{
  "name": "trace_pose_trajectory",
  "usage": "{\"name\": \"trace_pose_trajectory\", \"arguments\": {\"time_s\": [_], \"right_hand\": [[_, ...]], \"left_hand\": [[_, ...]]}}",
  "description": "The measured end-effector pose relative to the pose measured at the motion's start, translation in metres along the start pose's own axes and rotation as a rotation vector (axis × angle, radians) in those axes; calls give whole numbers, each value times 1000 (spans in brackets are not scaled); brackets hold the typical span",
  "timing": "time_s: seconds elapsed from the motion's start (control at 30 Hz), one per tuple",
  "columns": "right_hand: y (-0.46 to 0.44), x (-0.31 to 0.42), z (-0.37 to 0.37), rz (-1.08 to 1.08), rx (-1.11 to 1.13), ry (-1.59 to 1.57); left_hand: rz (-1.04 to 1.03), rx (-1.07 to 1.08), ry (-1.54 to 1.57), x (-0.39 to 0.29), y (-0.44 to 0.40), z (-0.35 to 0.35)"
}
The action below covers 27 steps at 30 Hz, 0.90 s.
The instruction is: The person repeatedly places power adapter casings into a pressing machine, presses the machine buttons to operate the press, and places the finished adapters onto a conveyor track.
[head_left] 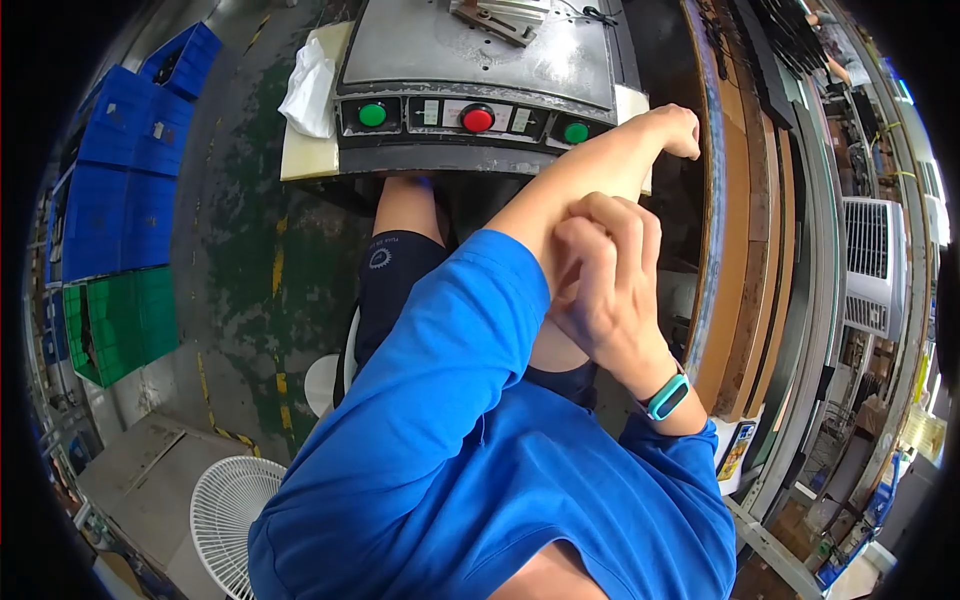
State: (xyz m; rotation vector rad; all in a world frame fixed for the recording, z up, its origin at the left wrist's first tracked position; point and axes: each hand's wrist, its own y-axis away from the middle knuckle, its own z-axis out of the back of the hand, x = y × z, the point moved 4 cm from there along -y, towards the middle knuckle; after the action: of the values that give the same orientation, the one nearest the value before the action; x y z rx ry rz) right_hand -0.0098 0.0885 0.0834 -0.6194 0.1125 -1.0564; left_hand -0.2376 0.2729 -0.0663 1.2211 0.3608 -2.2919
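Note:
My left arm reaches across to the right, above the machine's front edge. At its end, my left hand (680, 132) is loosely closed near the brown boards, with its fingers bent downward and partly hidden; no object shows in it. My right hand (612, 285) is curled against the inside of my left elbow, fingertips touching the skin, holding nothing visible. A teal wristband (668, 397) sits on my right wrist. Ahead, the machine's panel has a red button (477, 118) between two green buttons, the left one (372, 115) and the right one (576, 132).
A metal fixture (495, 20) lies on the machine's top plate (415, 55). White crumpled material (309, 90) rests at its left. Blue bins (125, 150) and a green bin (122, 322) stand left, a white fan (235, 500) lower left. Brown boards (745, 260) run along the right.

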Motion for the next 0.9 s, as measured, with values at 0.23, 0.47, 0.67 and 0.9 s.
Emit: {"name": "trace_pose_trajectory", "arguments": {"time_s": [0.23,0.47,0.67,0.9], "right_hand": [[11,8,2,174,14,-64],[5,-13,9,49,-1,-33],[11,-15,17,125,-2,-32],[2,-17,14,99,-33,45]], "left_hand": [[-35,26,-124,-22,0,0],[-45,66,-237,-19,-11,-21],[-42,60,-255,-32,-3,-14],[-82,61,-323,-30,-13,-30]]}}
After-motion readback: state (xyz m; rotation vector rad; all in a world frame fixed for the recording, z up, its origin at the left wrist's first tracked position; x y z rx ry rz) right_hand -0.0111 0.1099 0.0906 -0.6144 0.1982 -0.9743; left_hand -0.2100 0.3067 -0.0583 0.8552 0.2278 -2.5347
